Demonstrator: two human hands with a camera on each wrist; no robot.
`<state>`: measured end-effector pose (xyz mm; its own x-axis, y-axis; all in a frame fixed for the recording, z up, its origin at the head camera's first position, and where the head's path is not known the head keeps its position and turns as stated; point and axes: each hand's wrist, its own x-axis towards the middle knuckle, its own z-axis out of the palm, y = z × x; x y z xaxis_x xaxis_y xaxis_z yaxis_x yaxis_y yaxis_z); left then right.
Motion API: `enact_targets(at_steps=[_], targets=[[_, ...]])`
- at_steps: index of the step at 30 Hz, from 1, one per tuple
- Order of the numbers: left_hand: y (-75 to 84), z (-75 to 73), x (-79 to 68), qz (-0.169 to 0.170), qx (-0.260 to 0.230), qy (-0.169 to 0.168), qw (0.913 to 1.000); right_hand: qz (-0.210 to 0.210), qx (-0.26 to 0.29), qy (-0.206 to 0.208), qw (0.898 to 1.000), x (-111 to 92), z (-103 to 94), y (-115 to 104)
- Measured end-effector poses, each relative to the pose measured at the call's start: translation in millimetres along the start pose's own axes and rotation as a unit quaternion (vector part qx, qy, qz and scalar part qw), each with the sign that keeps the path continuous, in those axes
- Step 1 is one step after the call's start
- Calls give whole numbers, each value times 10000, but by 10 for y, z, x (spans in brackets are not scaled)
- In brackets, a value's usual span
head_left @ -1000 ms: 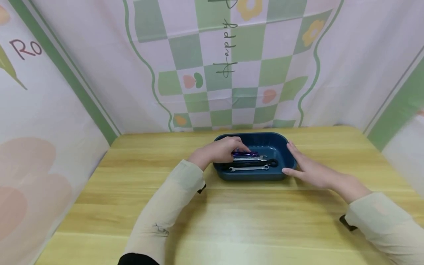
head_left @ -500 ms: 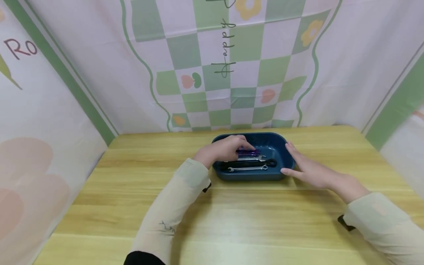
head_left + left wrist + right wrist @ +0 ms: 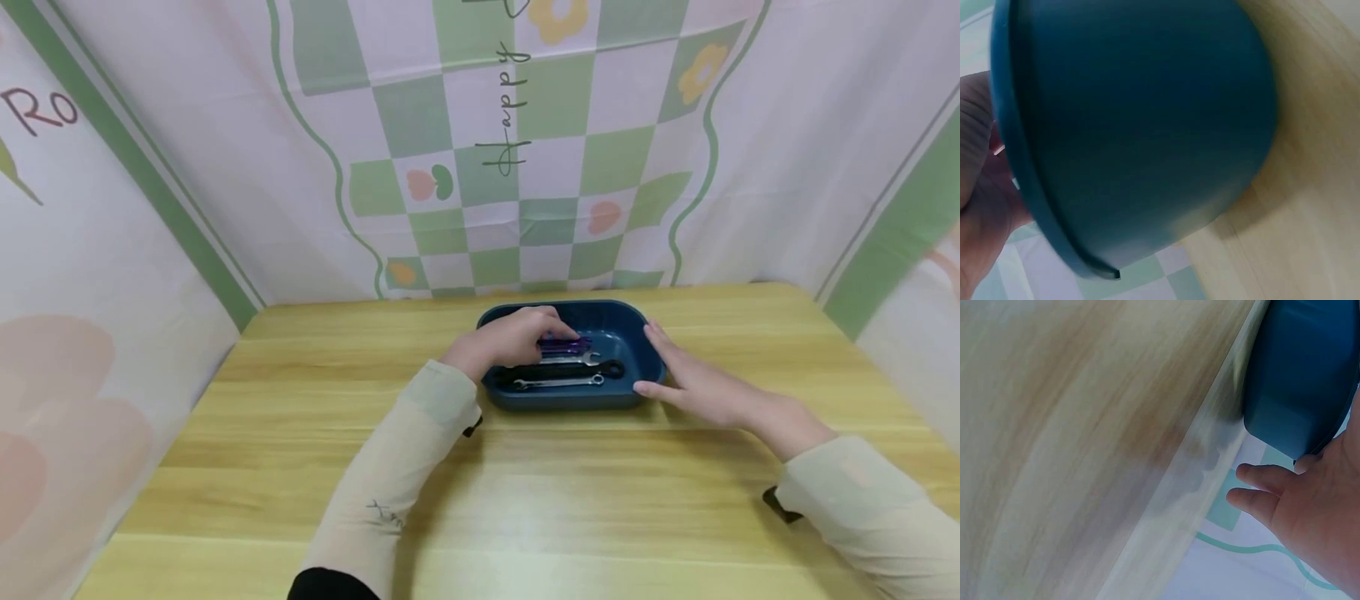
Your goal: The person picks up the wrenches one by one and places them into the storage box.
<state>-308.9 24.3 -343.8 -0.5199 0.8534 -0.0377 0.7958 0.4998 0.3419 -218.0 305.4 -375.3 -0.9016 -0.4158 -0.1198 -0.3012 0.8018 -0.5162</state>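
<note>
A dark blue rectangular tub (image 3: 577,402) stands near the table's far edge. My left hand (image 3: 513,335) reaches over its left end, with fingers curled at the left part of a shiny purple wrench (image 3: 573,343); the thumb is hidden in the head view. Below the purple wrench lie a silver open-ended wrench (image 3: 589,359), a black ratchet-like wrench (image 3: 577,372) and a small silver combination wrench (image 3: 558,383), roughly parallel. My right hand (image 3: 697,379) rests against the tub's right end, fingers straight and thumb at the front corner. In the left wrist view the tub wall (image 3: 1141,125) hides most of the left hand.
The wooden table (image 3: 510,500) spreads out in front of the tub. A patterned cloth (image 3: 555,167) hangs right behind the table's far edge, and more printed cloth (image 3: 112,250) closes off the left side.
My left hand has shifted slightly right and deeper over the tub, then stayed nearly still at the purple wrench. The right hand keeps its place against the tub.
</note>
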Motion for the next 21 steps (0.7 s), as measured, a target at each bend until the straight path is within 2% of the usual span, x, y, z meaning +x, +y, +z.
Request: enact_targets(at_steps=[7,21], targets=[[-29,46,36,-58,126,63,9999,14,4,15,10000,-2,2,0],[-91,142,112,-652,272,395,9967,21,-41,55,10000,-6,12,1]])
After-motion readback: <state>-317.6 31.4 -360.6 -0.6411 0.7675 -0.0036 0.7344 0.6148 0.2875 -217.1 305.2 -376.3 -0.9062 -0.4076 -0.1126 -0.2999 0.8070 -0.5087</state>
